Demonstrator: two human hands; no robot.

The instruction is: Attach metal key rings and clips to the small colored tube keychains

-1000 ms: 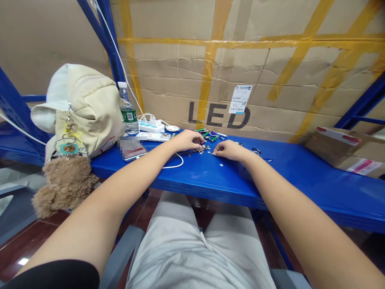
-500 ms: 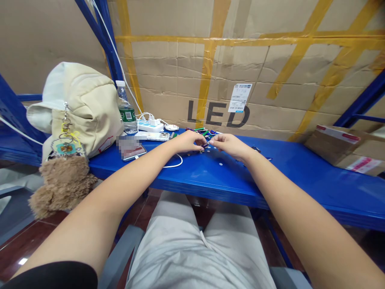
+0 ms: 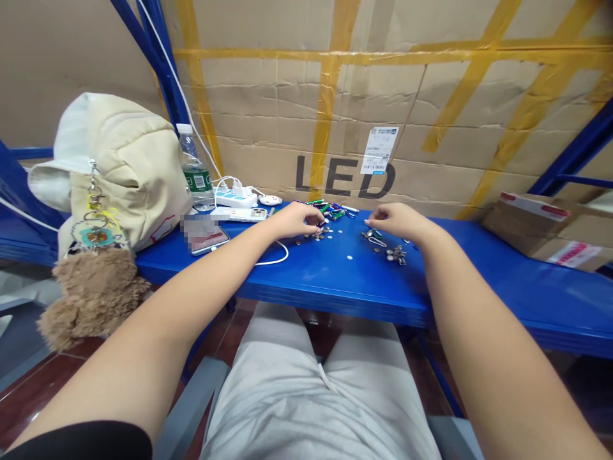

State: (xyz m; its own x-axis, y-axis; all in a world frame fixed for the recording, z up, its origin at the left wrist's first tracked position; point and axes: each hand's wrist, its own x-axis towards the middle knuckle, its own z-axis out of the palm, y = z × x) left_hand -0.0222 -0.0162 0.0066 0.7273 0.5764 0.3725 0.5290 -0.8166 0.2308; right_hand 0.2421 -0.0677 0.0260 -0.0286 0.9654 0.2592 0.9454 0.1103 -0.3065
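Observation:
My left hand (image 3: 299,220) is over the left part of the blue table, its fingers curled down at several small round pieces (image 3: 322,234). What its fingertips hold, if anything, is too small to make out. Just behind it lies a pile of shiny green, blue and purple tubes (image 3: 335,209). My right hand (image 3: 398,220) hovers farther right, thumb and fingers drawn together; whatever may be between them is hidden. Beneath it are a small heap with a pale loop (image 3: 377,241) and a cluster of silvery metal parts (image 3: 396,255). A pale disc (image 3: 349,257) lies between the hands.
At left stand a cream bag (image 3: 136,160) with a furry brown charm (image 3: 96,287) and a water bottle (image 3: 195,169). A power strip (image 3: 235,199), phones (image 3: 242,214) and a white cable (image 3: 272,262) lie nearby. A cardboard box (image 3: 536,227) sits at right; large cardboard (image 3: 268,128) stands behind.
My right hand has moved right, away from my left hand, uncovering the metal parts below it. My left hand stays near the small round pieces; the dark piece at its fingers no longer shows clearly.

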